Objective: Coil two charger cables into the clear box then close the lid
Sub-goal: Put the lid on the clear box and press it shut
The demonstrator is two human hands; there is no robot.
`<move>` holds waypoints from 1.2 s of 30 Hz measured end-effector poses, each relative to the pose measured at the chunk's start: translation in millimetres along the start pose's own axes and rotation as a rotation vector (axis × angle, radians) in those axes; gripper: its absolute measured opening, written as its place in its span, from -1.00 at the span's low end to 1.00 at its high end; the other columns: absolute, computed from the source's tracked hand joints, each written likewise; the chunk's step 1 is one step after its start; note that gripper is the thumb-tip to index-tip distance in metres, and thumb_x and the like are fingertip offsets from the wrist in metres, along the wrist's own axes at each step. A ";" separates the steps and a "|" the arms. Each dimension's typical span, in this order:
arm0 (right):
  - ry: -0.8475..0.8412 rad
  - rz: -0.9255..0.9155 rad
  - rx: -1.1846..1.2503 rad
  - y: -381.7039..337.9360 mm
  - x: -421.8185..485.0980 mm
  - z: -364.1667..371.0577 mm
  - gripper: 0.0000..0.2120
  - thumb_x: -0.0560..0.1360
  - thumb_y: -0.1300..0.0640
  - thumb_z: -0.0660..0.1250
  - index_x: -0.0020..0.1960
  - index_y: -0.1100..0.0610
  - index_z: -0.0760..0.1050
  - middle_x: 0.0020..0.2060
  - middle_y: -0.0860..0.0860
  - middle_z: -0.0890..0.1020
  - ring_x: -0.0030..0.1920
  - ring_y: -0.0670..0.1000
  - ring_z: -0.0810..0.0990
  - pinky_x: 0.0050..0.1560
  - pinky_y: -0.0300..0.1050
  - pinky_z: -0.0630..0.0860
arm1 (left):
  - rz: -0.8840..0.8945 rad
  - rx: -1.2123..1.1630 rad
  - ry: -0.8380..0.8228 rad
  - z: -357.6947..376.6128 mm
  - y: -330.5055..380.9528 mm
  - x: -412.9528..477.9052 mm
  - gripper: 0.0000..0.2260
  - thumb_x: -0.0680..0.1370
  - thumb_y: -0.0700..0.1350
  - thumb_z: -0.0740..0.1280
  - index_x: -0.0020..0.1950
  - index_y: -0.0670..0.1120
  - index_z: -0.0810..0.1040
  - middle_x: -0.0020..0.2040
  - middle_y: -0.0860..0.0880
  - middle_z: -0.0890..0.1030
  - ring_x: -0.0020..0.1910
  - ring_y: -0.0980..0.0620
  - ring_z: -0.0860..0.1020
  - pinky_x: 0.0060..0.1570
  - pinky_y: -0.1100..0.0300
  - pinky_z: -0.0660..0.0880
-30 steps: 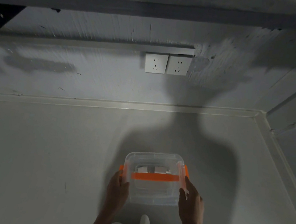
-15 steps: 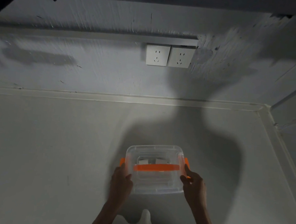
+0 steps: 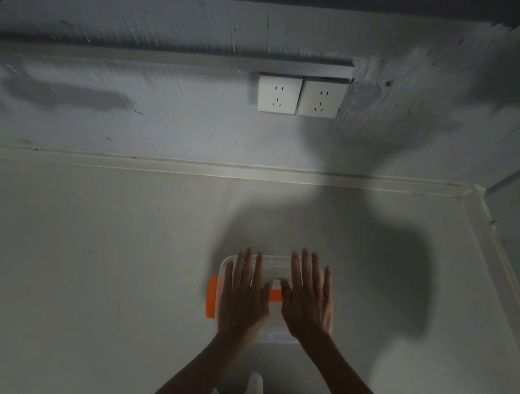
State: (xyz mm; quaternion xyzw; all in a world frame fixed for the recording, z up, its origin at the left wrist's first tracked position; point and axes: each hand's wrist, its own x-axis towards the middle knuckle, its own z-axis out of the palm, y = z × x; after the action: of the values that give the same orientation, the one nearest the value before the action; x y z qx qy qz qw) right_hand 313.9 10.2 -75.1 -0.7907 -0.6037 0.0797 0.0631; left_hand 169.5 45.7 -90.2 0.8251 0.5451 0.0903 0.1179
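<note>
The clear box stands on the grey counter near its front edge, with its lid on. An orange latch shows at the box's left side, and a short piece of the orange handle shows between my thumbs. My left hand lies flat on the left half of the lid, fingers spread and pointing away from me. My right hand lies flat on the right half in the same way. Both palms hide most of the lid and whatever is inside; the cables are not visible.
Two white wall sockets sit on the back wall above the counter. A raised rim runs along the counter's back and right side. A dark shelf spans the top of the view.
Both hands left the box's sides and now rest flat on top of the lid. The view has tilted slightly.
</note>
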 end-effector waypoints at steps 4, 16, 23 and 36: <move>-0.037 0.027 0.127 0.0 2.8 -3.1 -0.42 0.62 -0.15 -0.11 0.57 0.05 -0.09 0.57 0.03 -0.05 0.57 0.04 -0.14 0.53 0.17 0.01 | 0.039 -0.033 -0.030 -4.1 -2.8 6.5 -0.51 0.66 0.04 0.01 0.55 -0.12 0.15 0.58 -0.11 0.11 0.58 -0.08 0.02 0.49 -0.16 0.08; -0.223 0.732 1.239 35.0 -30.0 1.2 -0.24 0.43 -0.07 0.44 0.50 0.01 0.13 0.36 0.10 0.38 0.30 0.17 0.43 0.20 0.09 0.49 | -0.751 -0.888 -0.088 -42.9 -52.8 -32.4 -0.46 0.26 0.37 0.34 -0.19 -0.12 0.57 -0.34 -0.02 0.54 -0.38 0.02 0.50 -0.30 0.07 0.46; -0.096 0.534 1.191 34.4 -26.1 -8.3 -0.48 0.44 0.05 0.46 0.32 0.19 0.39 0.03 0.12 0.57 -0.08 0.01 0.59 -0.42 -0.47 0.48 | -0.621 -0.446 0.051 -35.8 -9.5 -36.4 -0.55 0.57 -0.24 0.23 0.47 -0.15 0.33 0.30 -0.21 0.57 0.18 -0.26 0.58 0.11 -0.02 0.50; 0.001 0.546 0.515 17.2 -49.5 -25.4 -0.35 0.50 -0.28 0.17 0.50 -0.03 0.20 0.23 0.11 0.61 0.15 0.18 0.62 0.03 0.02 0.53 | -0.513 -0.345 0.047 -41.0 -5.8 -45.0 -0.52 0.61 -0.15 0.17 0.54 -0.07 0.20 0.33 -0.16 0.55 0.10 -0.24 0.63 0.04 -0.01 0.53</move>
State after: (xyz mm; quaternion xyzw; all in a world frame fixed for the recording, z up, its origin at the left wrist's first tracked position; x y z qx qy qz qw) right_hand 322.4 -42.1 -51.2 -0.8809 -0.3306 0.2424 0.2367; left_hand 135.4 10.4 -53.6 0.6261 0.7146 0.1680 0.2627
